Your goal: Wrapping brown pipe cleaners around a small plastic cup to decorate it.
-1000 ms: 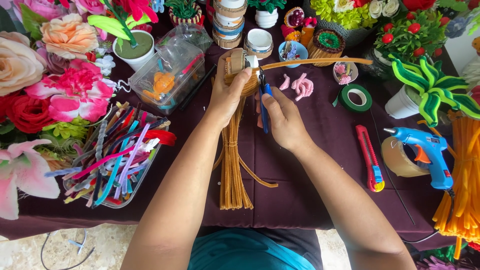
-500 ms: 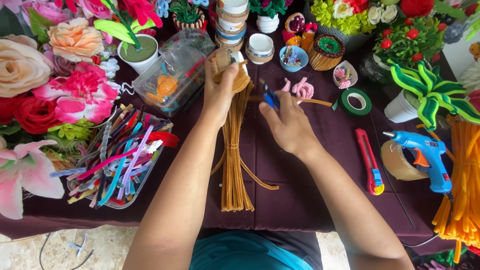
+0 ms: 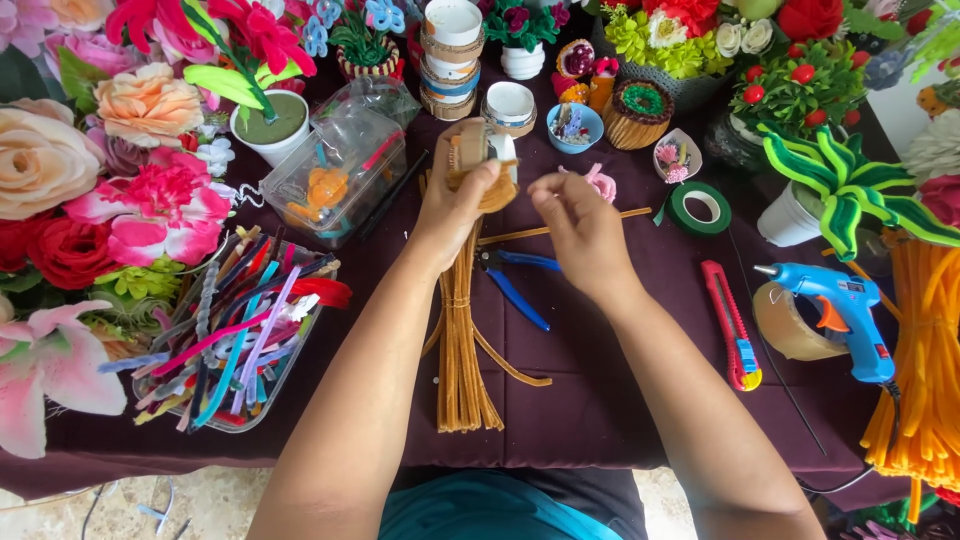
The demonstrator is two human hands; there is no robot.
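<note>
The left hand (image 3: 455, 200) has its grip clamped on a small tan wound piece (image 3: 472, 150) made of brown chenille stems, thumb and fingers wrapped round its lower part. The right hand (image 3: 575, 225) is just to the right of that piece, its fingertips pinched together on a thin brown stem end (image 3: 520, 163) that runs across to the piece. From under the left hand a thick bundle of brown chenille stems (image 3: 462, 350) hangs down over the bench (image 3: 590, 400), which is covered in a dark purple cloth; a few stems curl out to the right of the bundle.

Just right of the bundle, below the right hand, lie blue-handled pliers (image 3: 515, 285), untouched. A single brown stem (image 3: 630, 213) lies flat beyond the right hand. Further right of the bundle are a roll of green tape (image 3: 698, 208), a red utility knife (image 3: 732, 325), a roll of clear packing tape (image 3: 785, 322) and a blue glue gun (image 3: 840, 305), with a heap of orange stems (image 3: 925, 370) at the far right edge.

Left of the bundle sits a clear tray of mixed coloured stems (image 3: 235, 335), and above it a clear plastic box (image 3: 335, 175). Artificial flowers (image 3: 90, 180) crowd the left side. Behind the wound piece stand a stack of small round tubs (image 3: 450, 55) and a blue bowl (image 3: 574, 125).
</note>
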